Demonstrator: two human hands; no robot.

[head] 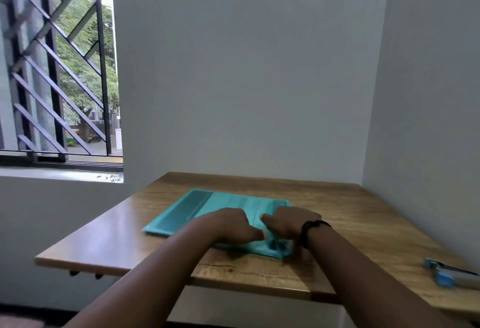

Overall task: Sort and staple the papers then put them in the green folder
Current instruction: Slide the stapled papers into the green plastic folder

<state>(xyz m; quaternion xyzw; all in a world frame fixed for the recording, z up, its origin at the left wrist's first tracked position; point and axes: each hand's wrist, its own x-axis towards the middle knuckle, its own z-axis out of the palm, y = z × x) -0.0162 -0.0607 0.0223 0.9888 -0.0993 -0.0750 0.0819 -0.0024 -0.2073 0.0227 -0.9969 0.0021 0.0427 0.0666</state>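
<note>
While your hands cover its near edge, the table carries the green folder lying flat at its middle, long axis running from near right to far left. Printed lines show through the folder's cover, too blurred to read. Your left hand and right hand both press down on the folder; whether the fingers curl around its edge you cannot tell. Right of the folder, well apart, lies a blue stapler.

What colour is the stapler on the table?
The stapler is blue and silver, seen in the head view.
</note>
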